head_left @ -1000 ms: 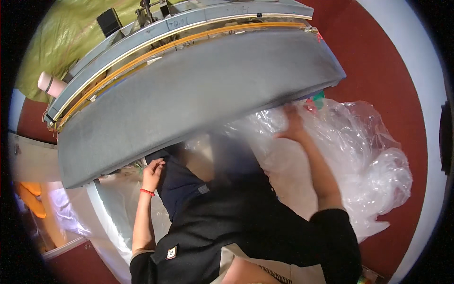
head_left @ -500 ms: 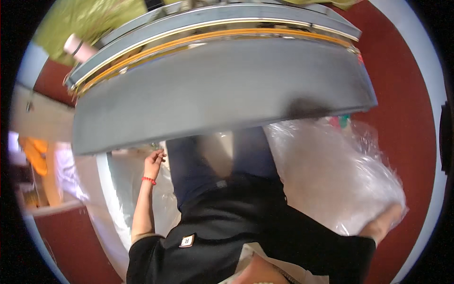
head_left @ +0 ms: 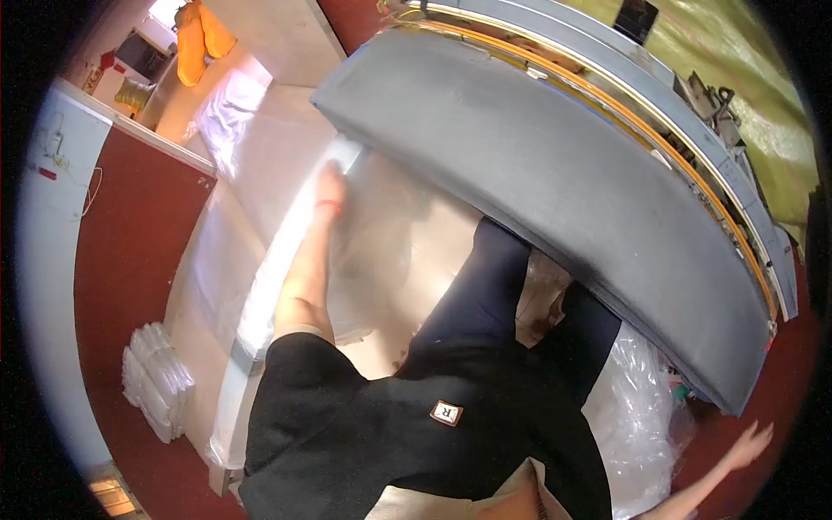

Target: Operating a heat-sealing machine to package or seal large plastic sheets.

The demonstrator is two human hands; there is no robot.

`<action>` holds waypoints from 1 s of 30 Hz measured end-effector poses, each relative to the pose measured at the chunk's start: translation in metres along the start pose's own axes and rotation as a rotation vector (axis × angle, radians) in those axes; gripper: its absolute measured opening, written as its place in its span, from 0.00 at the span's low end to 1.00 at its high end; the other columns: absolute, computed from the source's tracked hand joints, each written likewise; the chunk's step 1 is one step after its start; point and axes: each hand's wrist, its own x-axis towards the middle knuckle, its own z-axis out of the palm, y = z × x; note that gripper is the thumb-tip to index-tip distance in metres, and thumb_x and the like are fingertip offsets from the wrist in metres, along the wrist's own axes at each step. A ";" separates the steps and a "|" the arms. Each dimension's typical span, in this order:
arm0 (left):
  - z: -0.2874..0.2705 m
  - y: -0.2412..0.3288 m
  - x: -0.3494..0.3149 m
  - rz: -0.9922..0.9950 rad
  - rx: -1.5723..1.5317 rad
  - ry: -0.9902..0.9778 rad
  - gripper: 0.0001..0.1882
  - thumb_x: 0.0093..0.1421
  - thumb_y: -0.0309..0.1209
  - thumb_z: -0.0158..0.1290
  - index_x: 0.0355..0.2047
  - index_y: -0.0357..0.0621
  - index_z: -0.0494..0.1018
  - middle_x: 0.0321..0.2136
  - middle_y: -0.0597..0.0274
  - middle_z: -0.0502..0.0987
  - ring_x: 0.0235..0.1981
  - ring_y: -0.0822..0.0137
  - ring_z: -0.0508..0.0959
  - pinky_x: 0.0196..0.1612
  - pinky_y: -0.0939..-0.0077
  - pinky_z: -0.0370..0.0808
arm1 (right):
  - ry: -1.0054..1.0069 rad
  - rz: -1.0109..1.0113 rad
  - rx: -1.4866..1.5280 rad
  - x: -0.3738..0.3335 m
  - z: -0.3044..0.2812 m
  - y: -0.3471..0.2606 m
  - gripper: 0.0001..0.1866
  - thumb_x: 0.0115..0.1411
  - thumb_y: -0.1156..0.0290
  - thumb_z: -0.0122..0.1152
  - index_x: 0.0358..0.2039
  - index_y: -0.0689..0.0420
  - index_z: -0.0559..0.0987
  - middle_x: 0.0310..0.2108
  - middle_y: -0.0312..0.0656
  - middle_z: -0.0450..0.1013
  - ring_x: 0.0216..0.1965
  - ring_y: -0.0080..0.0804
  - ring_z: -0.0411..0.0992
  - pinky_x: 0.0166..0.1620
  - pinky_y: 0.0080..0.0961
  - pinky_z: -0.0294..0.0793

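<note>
My left hand (head_left: 330, 184), with a red band at its wrist, reaches out over a long pale edge (head_left: 276, 277) beside the grey work surface. Motion smears its fingers, so I cannot tell whether it holds that edge. Stretched out to the far right, my right hand (head_left: 750, 445) has its fingers apart and nothing in them. It is nearest to the right end of the long grey padded-looking surface (head_left: 555, 173), not touching it. Clear plastic sheeting (head_left: 637, 407) lies between my right arm and my legs.
Along the far side of the grey surface runs an orange strip (head_left: 598, 82) and a metal rail. A stack of clear plastic packs (head_left: 158, 381) sits on the dark red floor (head_left: 121, 243) at left. Orange items (head_left: 201, 39) stand at the upper left, and a dark phone-like object (head_left: 637, 19) lies at the back.
My view has turned to the left. The left hand has reached forward along the pale edge. My right hand, earlier at the clear plastic, is now away from it with fingers spread.
</note>
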 end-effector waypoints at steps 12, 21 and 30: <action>-0.128 -0.072 -0.056 -0.284 0.415 -0.167 0.08 0.51 0.25 0.43 0.30 0.39 0.70 0.31 0.46 0.72 0.34 0.49 0.72 0.37 0.63 0.69 | 0.090 -0.377 0.749 0.101 -0.122 -0.319 0.15 0.57 0.69 0.49 0.44 0.60 0.70 0.49 0.45 0.64 0.50 0.39 0.62 0.50 0.28 0.61; -0.167 0.189 -0.084 0.495 -0.444 -0.103 0.05 0.50 0.16 0.43 0.26 0.38 0.65 0.29 0.57 0.69 0.32 0.65 0.71 0.37 0.77 0.67 | -0.470 -0.692 1.798 0.042 -0.274 -0.479 0.09 0.45 0.77 0.58 0.31 0.62 0.76 0.32 0.43 0.73 0.34 0.31 0.71 0.39 0.24 0.70; -0.204 0.365 -0.101 1.271 -0.601 -0.400 0.09 0.43 0.22 0.49 0.28 0.42 0.66 0.28 0.59 0.71 0.23 0.61 0.73 0.23 0.75 0.70 | -1.414 -0.842 2.405 -0.001 -0.345 -0.506 0.19 0.41 0.72 0.64 0.35 0.61 0.73 0.32 0.37 0.72 0.34 0.24 0.69 0.40 0.21 0.67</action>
